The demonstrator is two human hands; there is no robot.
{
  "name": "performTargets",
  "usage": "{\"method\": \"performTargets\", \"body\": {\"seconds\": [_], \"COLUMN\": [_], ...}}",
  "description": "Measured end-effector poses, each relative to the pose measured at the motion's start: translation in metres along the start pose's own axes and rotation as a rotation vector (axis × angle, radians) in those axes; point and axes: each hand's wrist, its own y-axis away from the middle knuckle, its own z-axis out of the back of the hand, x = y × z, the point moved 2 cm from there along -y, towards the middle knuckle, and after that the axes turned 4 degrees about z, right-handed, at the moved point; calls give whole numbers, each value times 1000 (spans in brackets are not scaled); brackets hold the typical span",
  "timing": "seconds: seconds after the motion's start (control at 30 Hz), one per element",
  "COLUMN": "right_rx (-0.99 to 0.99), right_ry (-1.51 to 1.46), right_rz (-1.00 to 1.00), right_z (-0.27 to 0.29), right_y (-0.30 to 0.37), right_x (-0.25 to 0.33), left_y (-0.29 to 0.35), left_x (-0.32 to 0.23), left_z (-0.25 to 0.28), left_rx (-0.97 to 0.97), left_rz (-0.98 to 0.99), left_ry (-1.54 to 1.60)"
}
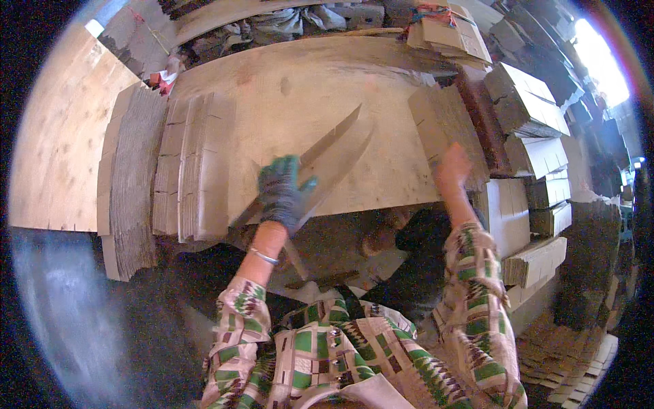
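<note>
My left hand (279, 194), in a dark knit glove with teal fingertips, lies over a pair of long, narrow cardboard strips (340, 157). Its thumb stands apart from the fingers. The strips slant across the plywood table (300, 82), with their far ends spread apart. At the right, my bare right hand (453, 169) is over the near part of a stack of cardboard pieces (439, 123). Motion smears its fingers, and I cannot make out whether it holds a piece.
Upright bundles of cardboard (197, 163) and a thicker cardboard stack (129, 184) line the table's left side. More slotted cardboard bundles (524, 102) are piled at the right. A tied cardboard bundle (449, 34) sits at the far right corner. Another plywood sheet (61, 136) stands at the left.
</note>
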Motion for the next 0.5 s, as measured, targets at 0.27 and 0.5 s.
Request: {"method": "performTargets", "body": {"seconds": [0.27,0.5], "right_rx": [-111,161], "right_ry": [-654,-883], "right_rz": [-209,199], "right_z": [17,88], "right_y": [-34,57], "right_x": [-52,97], "left_y": [-19,-31], "left_x": [-30,-42], "left_z": [-94,-103], "left_rx": [194,254], "left_rz": [-86,-100], "left_ry": [1,-107]}}
